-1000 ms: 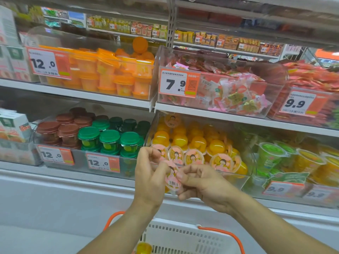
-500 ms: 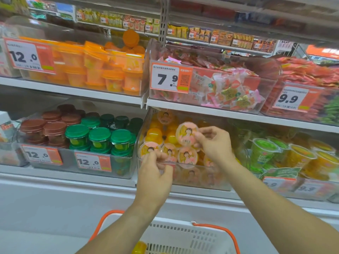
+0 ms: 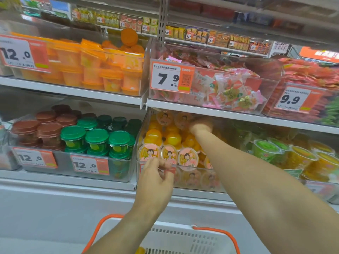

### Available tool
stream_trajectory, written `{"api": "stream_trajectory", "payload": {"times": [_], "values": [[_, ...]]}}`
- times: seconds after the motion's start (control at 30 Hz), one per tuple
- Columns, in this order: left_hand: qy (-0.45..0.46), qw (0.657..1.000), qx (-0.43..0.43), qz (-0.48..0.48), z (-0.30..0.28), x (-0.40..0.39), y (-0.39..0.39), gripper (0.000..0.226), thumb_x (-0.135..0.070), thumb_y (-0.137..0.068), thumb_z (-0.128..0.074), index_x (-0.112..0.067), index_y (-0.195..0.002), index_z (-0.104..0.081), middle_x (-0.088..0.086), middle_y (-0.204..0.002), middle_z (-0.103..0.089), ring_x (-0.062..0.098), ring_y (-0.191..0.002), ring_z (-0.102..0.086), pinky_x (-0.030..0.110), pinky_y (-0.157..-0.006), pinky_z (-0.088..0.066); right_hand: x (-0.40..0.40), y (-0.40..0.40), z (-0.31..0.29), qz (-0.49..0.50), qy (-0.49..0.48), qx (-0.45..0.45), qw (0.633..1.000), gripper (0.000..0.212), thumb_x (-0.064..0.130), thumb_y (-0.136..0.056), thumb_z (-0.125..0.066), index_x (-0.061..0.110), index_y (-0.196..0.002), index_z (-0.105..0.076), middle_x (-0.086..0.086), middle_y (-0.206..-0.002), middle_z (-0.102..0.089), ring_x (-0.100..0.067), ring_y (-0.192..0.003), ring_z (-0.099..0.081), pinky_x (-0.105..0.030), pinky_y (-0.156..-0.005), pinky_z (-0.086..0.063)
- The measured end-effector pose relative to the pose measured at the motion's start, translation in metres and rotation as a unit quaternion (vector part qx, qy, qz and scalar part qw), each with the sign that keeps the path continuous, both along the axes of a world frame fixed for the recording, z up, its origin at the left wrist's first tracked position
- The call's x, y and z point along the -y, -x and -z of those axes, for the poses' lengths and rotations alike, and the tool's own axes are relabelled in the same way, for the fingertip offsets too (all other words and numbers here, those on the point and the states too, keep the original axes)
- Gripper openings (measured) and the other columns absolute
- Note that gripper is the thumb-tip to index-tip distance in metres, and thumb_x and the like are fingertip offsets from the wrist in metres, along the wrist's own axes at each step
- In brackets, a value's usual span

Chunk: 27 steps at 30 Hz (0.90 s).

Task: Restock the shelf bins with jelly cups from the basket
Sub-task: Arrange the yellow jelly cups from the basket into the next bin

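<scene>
A clear shelf bin [image 3: 142,125] on the lower shelf holds several jelly cups, yellow ones behind and a front row with pink cartoon lids [image 3: 188,157]. My right hand [image 3: 200,125] reaches deep into the bin under the upper shelf. It grips a cartoon-lid jelly cup [image 3: 183,119] at the back, beside another upright cup [image 3: 164,117]. My left hand [image 3: 157,174] is at the bin's front, fingers pinched on its rim by the red price tag. The white basket [image 3: 183,239] with orange handles hangs below, one yellow cup [image 3: 140,251] showing at its edge.
To the left, a bin of green-lidded [image 3: 96,138] and brown-lidded cups [image 3: 48,129]. To the right, a bin of green and yellow cups [image 3: 293,154]. The upper shelf [image 3: 238,114] sits low over the jelly bin and carries candy bins [image 3: 211,85].
My right hand has carried the cartoon-lid cup from the bin's front row up and back into the bin's rear. My left hand stays at the bin's front rim.
</scene>
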<state>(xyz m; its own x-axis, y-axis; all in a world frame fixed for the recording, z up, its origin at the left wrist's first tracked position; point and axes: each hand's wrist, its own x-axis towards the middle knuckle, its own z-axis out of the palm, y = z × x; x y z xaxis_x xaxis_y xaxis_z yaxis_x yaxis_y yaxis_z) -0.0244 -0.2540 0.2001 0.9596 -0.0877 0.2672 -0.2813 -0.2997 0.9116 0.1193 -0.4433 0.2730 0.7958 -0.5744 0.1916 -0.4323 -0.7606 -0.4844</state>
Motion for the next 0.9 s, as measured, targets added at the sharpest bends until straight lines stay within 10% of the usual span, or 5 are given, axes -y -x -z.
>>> {"api": "stream_trajectory", "payload": {"times": [0.33,0.47,0.63,0.8,0.9], "values": [[-0.014,1.000,0.004,-0.003,0.000,-0.001,0.002,0.020,-0.009,-0.089,-0.058,-0.028,-0.086,-0.057,-0.007,-0.096,-0.058,0.010,-0.084,-0.056,0.026,-0.071,-0.046,-0.001,0.017,-0.003,-0.002,-0.049,0.021,0.999,0.025,0.014,-0.096,-0.048,0.009,-0.116,-0.063,-0.009,-0.120,-0.062,-0.026,-0.104,-0.061,-0.027,-0.074,-0.042],[-0.024,1.000,0.012,-0.005,0.001,0.000,0.008,0.019,-0.010,-0.090,-0.059,-0.028,-0.084,-0.058,-0.007,-0.086,-0.059,0.008,-0.076,-0.055,0.024,-0.065,-0.042,-0.012,0.059,0.002,0.019,-0.156,0.162,0.974,0.020,0.009,-0.091,-0.062,0.001,-0.109,-0.066,-0.014,-0.113,-0.068,-0.028,-0.100,-0.066,-0.032,-0.082,-0.051],[-0.118,0.993,-0.007,0.027,0.017,-0.004,0.006,0.014,-0.016,-0.090,-0.056,-0.024,-0.079,-0.058,-0.007,-0.070,-0.060,0.014,-0.069,-0.057,0.034,-0.065,-0.048,-0.055,0.142,0.051,-0.189,-0.088,0.351,0.913,0.015,0.008,-0.089,-0.065,0.023,-0.088,-0.065,0.008,-0.088,-0.062,-0.008,-0.072,-0.056,-0.020,-0.065,-0.045],[-0.450,0.857,-0.197,0.157,0.082,-0.027,-0.001,0.027,-0.025,-0.097,-0.049,-0.004,-0.107,-0.062,0.010,-0.085,-0.064,0.027,-0.078,-0.064,0.031,-0.065,-0.049,-0.080,0.210,0.178,-0.306,-0.098,0.242,0.916,0.007,0.011,-0.093,-0.058,0.018,-0.092,-0.059,0.005,-0.084,-0.050,-0.012,-0.069,-0.049,-0.027,-0.063,-0.042],[-0.503,0.804,-0.273,0.163,0.158,-0.050,0.006,0.036,-0.026,-0.097,-0.050,-0.005,-0.126,-0.058,0.014,-0.117,-0.066,0.027,-0.097,-0.064,0.029,-0.077,-0.050,-0.073,0.246,0.273,-0.249,-0.160,0.063,0.953,0.009,0.024,-0.095,-0.052,0.032,-0.097,-0.052,0.014,-0.086,-0.050,-0.007,-0.071,-0.051,-0.030,-0.068,-0.046]]}}
